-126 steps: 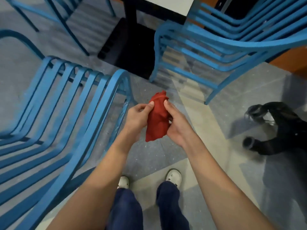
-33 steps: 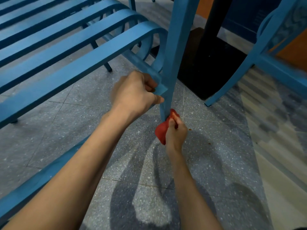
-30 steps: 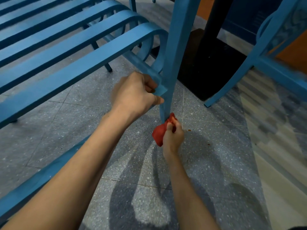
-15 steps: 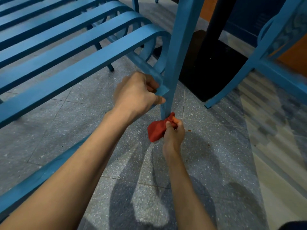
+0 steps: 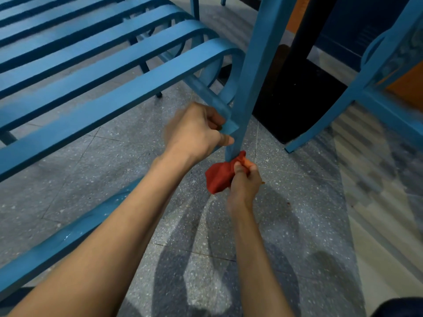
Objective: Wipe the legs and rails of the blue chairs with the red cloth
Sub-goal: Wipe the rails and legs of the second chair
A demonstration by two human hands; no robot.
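Left grip (image 5: 196, 131) curled round rail (image 5: 206, 94) end; right grip (image 5: 245, 181) pinching cloth (image 5: 218, 177). Upper left, chair (image 5: 91, 72) (slatted seat); second chair (image 5: 354, 88) at right; leg (image 5: 254, 72) slants down to floor (image 5: 297, 225); rail joins leg low; cloth bunched, pressed against leg's foot.

Counted: two blue chairs, namely the left chair (image 5: 114, 72) and the right chair (image 5: 366, 88), the latter partly in view. One red cloth (image 5: 219, 177). Two hands: left hand (image 5: 196, 133), right hand (image 5: 246, 179). One black table base (image 5: 297, 99).
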